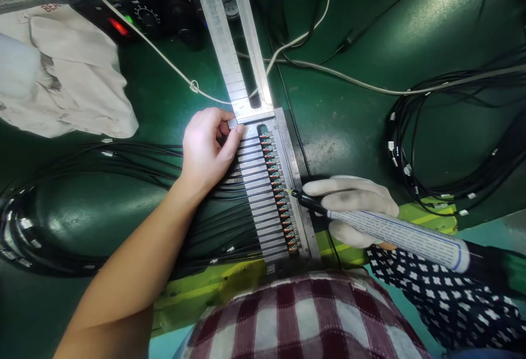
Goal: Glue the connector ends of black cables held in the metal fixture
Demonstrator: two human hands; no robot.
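The right hand's gloved fingers clamp a labelled tube, its nozzle midway along the connectors seated in the metal fixture, whose corner the left hand pinches; which connectors are finished, I cannot tell

smooth tabletop is dark green, slotted metal bar plain silver. thin round cables are black with white tags, and the tiny flat boards are green with orangey bits. fabric glove on the right hand is off-white. slim tube dispenser: white label, blue print, black tip. cloth apron is maroon-and-white check, printed sleeve black with white crosses.
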